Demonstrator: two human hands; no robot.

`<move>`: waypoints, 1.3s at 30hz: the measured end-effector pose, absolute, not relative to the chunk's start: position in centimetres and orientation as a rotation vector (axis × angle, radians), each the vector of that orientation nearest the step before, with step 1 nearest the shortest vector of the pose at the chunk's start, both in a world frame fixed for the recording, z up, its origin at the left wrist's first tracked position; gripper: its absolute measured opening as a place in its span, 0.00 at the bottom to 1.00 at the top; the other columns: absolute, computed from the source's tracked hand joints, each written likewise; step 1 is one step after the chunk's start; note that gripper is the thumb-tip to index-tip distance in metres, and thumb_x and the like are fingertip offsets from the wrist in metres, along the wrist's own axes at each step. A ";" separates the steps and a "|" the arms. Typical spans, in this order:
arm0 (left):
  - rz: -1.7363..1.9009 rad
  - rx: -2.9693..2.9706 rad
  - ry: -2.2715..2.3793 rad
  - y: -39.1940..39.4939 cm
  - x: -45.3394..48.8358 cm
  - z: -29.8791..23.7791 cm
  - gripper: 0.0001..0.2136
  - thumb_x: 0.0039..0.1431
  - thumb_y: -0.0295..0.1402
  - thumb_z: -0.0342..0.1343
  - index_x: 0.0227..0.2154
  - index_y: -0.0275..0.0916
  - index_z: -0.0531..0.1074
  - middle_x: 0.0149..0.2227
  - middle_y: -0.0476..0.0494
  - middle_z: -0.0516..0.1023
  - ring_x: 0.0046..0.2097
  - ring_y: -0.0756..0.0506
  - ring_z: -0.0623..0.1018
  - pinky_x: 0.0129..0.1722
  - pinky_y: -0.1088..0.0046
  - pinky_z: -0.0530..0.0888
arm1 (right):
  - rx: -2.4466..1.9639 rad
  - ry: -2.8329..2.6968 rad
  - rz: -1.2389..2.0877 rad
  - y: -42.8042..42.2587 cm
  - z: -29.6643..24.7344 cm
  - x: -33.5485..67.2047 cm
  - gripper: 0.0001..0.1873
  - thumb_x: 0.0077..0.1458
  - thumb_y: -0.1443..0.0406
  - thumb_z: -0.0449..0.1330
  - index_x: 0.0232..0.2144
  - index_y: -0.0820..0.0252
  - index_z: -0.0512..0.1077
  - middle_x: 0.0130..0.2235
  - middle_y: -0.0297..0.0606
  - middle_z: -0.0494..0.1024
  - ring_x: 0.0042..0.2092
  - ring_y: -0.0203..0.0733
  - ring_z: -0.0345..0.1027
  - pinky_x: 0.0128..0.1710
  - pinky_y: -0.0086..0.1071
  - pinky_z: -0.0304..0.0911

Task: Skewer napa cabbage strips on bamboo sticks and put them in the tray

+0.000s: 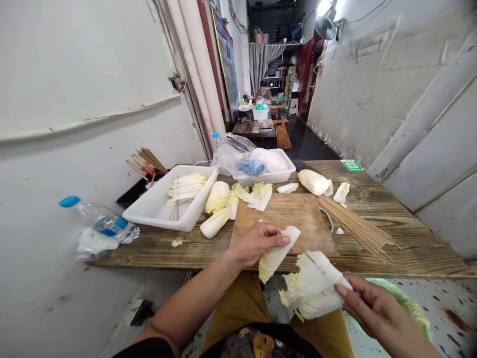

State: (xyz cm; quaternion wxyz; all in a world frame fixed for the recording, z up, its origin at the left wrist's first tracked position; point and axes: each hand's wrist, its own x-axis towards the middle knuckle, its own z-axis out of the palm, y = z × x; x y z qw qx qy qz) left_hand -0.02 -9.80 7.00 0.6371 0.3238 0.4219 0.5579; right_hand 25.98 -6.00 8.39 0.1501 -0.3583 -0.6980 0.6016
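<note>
My left hand (261, 243) pinches a single napa cabbage leaf (274, 258) over the front edge of the wooden cutting board (286, 214). A thin bamboo skewer (304, 252) runs from beside that leaf into a bunch of skewered cabbage leaves (316, 286). Whether its tip has entered the left leaf I cannot tell. Fingers of my right hand (372, 306) are closed on the white stem end of the skewered leaves, above my lap. Loose cabbage leaves (261, 195) lie at the board's far edge. To its right rests a pile of bare skewers (357, 228).
A white tub (164, 219) with skewered leaves stands left, near a water bottle (112, 226). Cabbage hearts (216, 223) lie beside it. Behind the board are a second white tub (285, 175) with plastic bags and another cabbage (313, 182). Someone sits far back (264, 90).
</note>
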 end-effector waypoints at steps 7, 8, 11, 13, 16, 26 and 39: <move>1.209 0.886 1.035 -10.0 -0.2 7.9 0.17 0.36 0.42 0.71 0.24 0.32 0.79 0.25 0.45 0.79 0.25 0.54 0.71 0.25 0.79 0.64 | -1.025 -2.055 1.773 -5.7 8.2 26.7 0.18 0.58 0.50 0.57 0.39 0.57 0.76 0.35 0.39 0.77 0.38 0.46 0.69 0.38 0.32 0.66; 1.193 0.902 1.037 -10.0 -0.2 8.0 0.17 0.37 0.43 0.70 0.24 0.32 0.79 0.24 0.46 0.78 0.24 0.54 0.70 0.25 0.80 0.63 | -1.027 -2.061 1.776 -5.7 8.2 26.8 0.18 0.58 0.51 0.57 0.39 0.57 0.76 0.35 0.39 0.77 0.38 0.45 0.69 0.38 0.32 0.66; 1.167 0.939 1.037 -9.9 -0.2 8.0 0.15 0.38 0.42 0.70 0.24 0.34 0.80 0.23 0.48 0.78 0.24 0.54 0.70 0.24 0.80 0.64 | -1.025 -2.029 1.793 -5.7 8.3 26.9 0.17 0.57 0.51 0.58 0.38 0.56 0.77 0.36 0.39 0.78 0.39 0.46 0.69 0.38 0.33 0.66; 1.171 0.967 1.049 -9.7 -0.2 7.8 0.14 0.39 0.41 0.70 0.25 0.35 0.80 0.25 0.47 0.78 0.25 0.53 0.71 0.25 0.79 0.65 | -1.027 -1.994 1.820 -5.8 8.3 26.9 0.17 0.57 0.51 0.59 0.38 0.56 0.77 0.37 0.40 0.78 0.40 0.47 0.69 0.40 0.34 0.66; 1.169 1.014 1.061 -9.5 -0.3 7.7 0.13 0.40 0.41 0.69 0.25 0.35 0.80 0.26 0.47 0.79 0.26 0.52 0.72 0.26 0.79 0.66 | -1.054 -1.984 1.833 -5.9 8.3 26.9 0.17 0.57 0.51 0.58 0.38 0.55 0.76 0.37 0.39 0.78 0.39 0.45 0.69 0.40 0.33 0.66; 1.073 1.080 1.024 -9.2 -0.1 8.5 0.14 0.41 0.41 0.69 0.26 0.35 0.81 0.27 0.45 0.80 0.26 0.51 0.73 0.28 0.77 0.67 | -1.044 -1.983 1.849 -6.0 8.7 26.6 0.18 0.57 0.50 0.58 0.39 0.56 0.76 0.37 0.40 0.77 0.37 0.45 0.69 0.39 0.34 0.67; 1.219 1.256 1.123 -8.4 0.6 7.5 0.25 0.39 0.41 0.70 0.42 0.37 0.78 0.40 0.43 0.78 0.43 0.47 0.74 0.46 0.73 0.68 | -1.050 -1.889 1.751 -5.7 8.8 26.1 0.19 0.53 0.49 0.62 0.36 0.58 0.76 0.29 0.35 0.73 0.29 0.37 0.64 0.28 0.26 0.62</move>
